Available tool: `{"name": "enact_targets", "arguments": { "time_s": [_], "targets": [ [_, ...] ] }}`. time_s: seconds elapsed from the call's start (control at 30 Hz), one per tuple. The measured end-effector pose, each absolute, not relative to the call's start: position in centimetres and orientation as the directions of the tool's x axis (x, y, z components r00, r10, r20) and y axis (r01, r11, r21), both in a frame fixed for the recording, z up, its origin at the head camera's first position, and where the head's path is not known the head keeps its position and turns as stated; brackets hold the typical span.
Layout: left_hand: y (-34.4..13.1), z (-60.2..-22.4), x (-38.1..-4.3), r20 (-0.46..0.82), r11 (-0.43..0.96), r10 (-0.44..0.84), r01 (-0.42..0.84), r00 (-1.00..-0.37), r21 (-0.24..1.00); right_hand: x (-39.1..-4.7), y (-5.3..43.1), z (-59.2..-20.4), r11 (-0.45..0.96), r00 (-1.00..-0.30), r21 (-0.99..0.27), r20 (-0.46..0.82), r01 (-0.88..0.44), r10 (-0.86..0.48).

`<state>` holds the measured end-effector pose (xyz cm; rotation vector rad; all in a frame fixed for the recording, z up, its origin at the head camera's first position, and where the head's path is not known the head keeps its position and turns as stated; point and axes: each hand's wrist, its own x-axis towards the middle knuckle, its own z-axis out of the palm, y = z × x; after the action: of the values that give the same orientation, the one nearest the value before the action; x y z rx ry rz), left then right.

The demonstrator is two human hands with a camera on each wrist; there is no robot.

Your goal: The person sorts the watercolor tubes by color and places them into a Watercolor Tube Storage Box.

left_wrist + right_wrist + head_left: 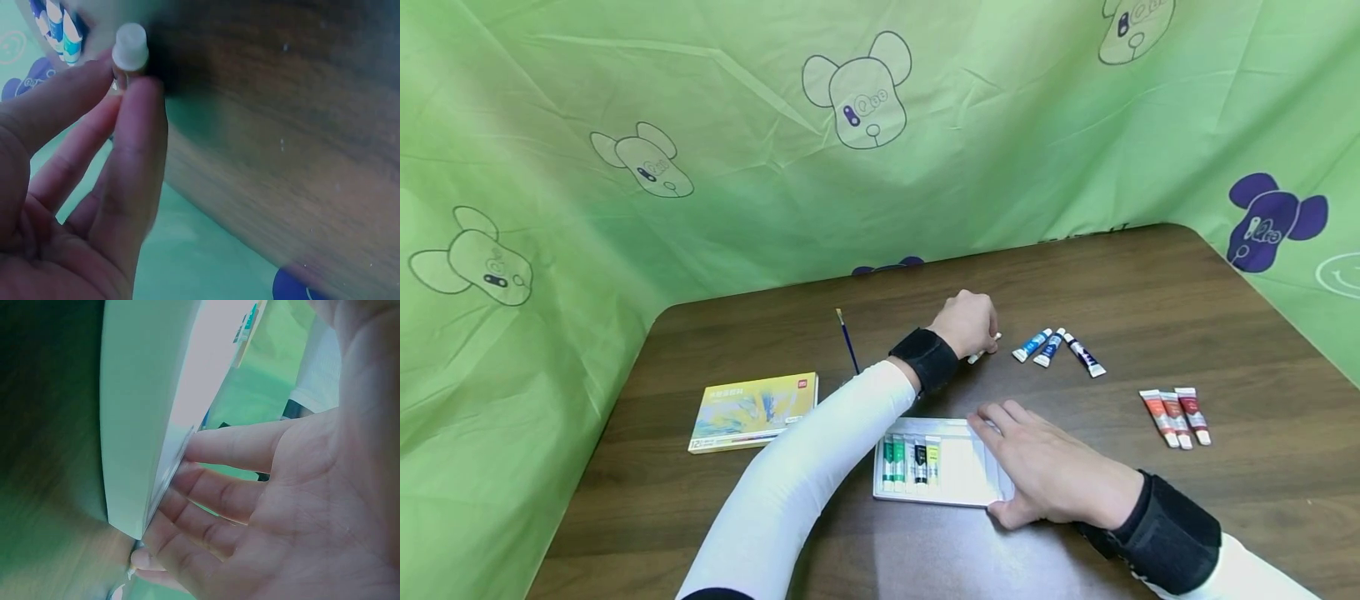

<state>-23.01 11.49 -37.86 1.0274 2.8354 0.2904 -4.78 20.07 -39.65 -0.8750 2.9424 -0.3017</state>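
Observation:
My left hand [966,323] is over the far middle of the table, pinching a small paint tube between thumb and fingertips. Its white cap [131,47] points up in the left wrist view, and the fingers hide most of its brownish body. At the tray's right end, my right hand [1037,467] rests with its fingers nearly straight. Those fingers [225,447] touch the rim in the right wrist view. The white tray [962,471] lies on the table, with several green, white, black and yellow paint tubes [920,462] lined up in its left part.
Three blue paint tubes [1052,346] lie right of my left hand. Three red and orange tubes [1176,417] lie farther right. A yellow paint box [752,408] sits on the left, and a paintbrush [847,340] lies partly behind my left arm. A green cloth [737,208] hangs behind the table.

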Motion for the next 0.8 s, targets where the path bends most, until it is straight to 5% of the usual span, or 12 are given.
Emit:
{"name": "enact_targets", "arguments": {
  "time_s": [0.4, 0.8],
  "targets": [
    [10.1, -38.0, -22.1, -0.02, 0.744, 0.651, 0.632, -0.759, 0.22, -4.9, 19.8, -39.4, 0.837, -0.848, -0.22, -0.069, -0.5, -0.525],
    [5.4, -35.5, -19.9, 0.059, 0.647, 0.632, 0.568, -0.773, 0.508, -4.8, 19.5, -39.1, 0.838, -0.848, -0.223, -0.078, -0.498, -0.524]
  ]
}}
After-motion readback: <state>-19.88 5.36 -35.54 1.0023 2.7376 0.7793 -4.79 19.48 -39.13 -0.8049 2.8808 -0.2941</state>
